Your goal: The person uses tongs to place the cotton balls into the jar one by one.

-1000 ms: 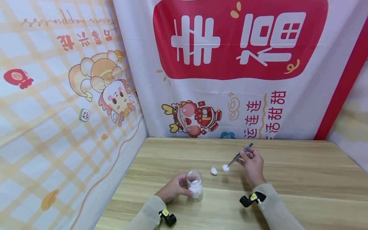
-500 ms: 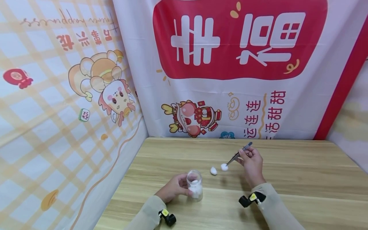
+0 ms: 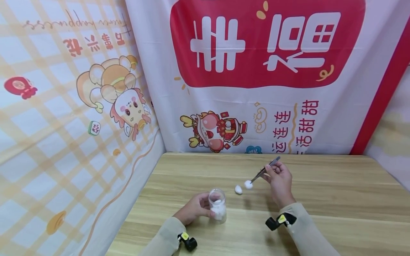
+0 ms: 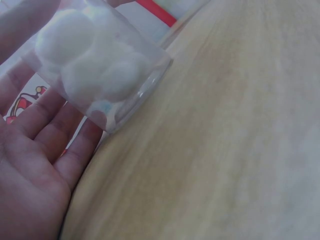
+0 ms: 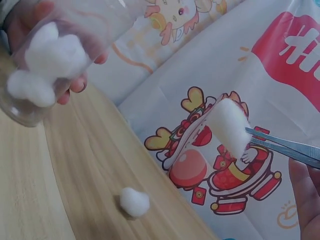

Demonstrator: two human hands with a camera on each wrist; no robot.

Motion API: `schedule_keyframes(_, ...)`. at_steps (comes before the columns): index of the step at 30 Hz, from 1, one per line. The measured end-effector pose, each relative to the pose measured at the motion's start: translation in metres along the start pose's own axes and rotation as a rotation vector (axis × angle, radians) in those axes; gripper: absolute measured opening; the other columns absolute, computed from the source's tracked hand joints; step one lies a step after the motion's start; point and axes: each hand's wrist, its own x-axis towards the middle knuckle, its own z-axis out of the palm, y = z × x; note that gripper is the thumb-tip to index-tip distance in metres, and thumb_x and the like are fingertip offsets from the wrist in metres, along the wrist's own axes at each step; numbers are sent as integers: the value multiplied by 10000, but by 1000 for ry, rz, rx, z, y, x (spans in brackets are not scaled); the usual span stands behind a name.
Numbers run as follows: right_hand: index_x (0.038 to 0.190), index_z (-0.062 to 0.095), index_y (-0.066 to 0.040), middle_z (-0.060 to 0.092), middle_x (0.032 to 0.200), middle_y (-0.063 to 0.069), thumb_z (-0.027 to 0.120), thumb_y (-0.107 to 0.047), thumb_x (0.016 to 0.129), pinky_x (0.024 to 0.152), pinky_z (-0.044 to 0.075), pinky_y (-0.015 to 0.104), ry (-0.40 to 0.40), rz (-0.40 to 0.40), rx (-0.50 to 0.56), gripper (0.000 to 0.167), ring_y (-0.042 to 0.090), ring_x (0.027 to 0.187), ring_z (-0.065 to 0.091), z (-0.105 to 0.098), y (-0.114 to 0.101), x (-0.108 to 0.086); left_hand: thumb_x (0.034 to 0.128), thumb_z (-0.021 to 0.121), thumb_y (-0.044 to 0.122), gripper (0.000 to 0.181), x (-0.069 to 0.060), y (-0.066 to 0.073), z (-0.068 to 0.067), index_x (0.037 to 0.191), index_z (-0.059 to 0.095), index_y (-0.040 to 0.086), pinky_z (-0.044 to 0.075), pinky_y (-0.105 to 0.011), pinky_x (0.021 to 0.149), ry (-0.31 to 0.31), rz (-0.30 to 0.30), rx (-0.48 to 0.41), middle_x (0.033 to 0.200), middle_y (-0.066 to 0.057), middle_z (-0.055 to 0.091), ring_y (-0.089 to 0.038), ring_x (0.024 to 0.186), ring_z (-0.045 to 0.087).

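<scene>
My left hand [image 3: 193, 209] grips a clear jar [image 3: 217, 199] that stands upright on the wooden table. Several white cotton balls [image 4: 67, 37] lie inside it, seen through its wall in the left wrist view. With my right hand [image 3: 280, 183] I hold metal tweezers [image 3: 264, 170] between thumb and fingers. Their tips pinch a cotton ball [image 5: 229, 128], which hangs above the table in the right wrist view. Another cotton ball [image 3: 238, 190] rests on the table between the jar and the tweezers.
The wooden table [image 3: 346, 192] reaches back to a printed white and red cloth [image 3: 256, 99]. On the left stands a checked cloth wall [image 3: 64, 142]. A small black camera [image 3: 278, 222] sits on each wrist.
The tweezers and the cotton ball in their tips have shifted slightly left and up in the head view, toward the jar side. My left hand and the jar have stayed in place.
</scene>
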Motion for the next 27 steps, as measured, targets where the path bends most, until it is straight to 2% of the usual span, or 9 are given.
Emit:
schedule_keyframes(4,1096,524,-23,567,904,64,670,-100,914,794,570,364,-12,12,22,245,196,837,660,3,-4,-2,757,830,120,665,0,1,1,1343,535,12,420,-350,1032,-2,2,0,1307,-111,590,-258,1199,548)
schedule_keyframes(14,1139,519,-52,569,958,70,665,-152,922,828,560,371,-29,38,-6,280,225,921,638,11,-10,-6,769,817,92,644,2,1,1,1350,542,56,418,-346,1032,4,-29,-12,1324,-100,581,-255,1205,545)
schedule_keyframes(21,1117,516,-48,581,928,62,663,-112,921,819,564,377,-35,47,48,253,218,875,645,18,-11,-10,761,819,84,656,0,0,1,1347,533,15,413,-349,1037,4,-3,-1,1310,-118,588,-257,1197,549)
schedule_keyframes(27,1102,514,-45,586,908,62,655,-97,925,815,564,378,-30,49,65,232,191,836,654,21,-12,-13,762,819,78,643,1,0,1,1338,540,14,415,-343,1035,9,-4,6,1306,-118,591,-256,1202,547)
